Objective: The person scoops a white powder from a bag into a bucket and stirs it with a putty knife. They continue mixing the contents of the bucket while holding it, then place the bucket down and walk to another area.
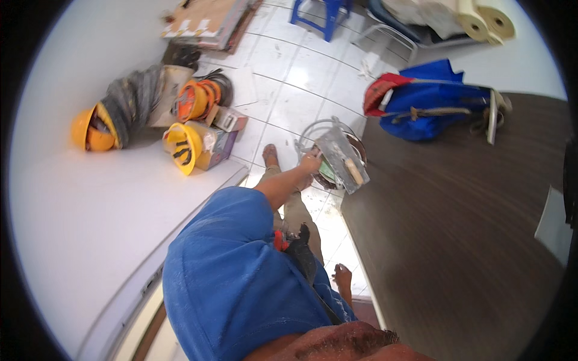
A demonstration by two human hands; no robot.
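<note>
My left hand (309, 163), its fingers closed, is at the left side of a round bucket (359, 147) and seems to grip its edge; the exact hold is partly hidden. Across the bucket's top lies a grey flat plastering trowel (338, 153) with a wooden handle, tilted. Something pale green shows beneath the trowel. My right hand (342, 277) hangs low beside my body, near the dark table's edge, its fingers loosely bent and apart. Nothing shows in it.
On my right stands a dark wooden table (445, 222) with a blue and red bag (421, 105). To the left are a yellow helmet (186, 147), an orange helmet (191, 101), a box (224, 144) and a grey flexible duct (132, 96). A blue stool (328, 18) stands ahead.
</note>
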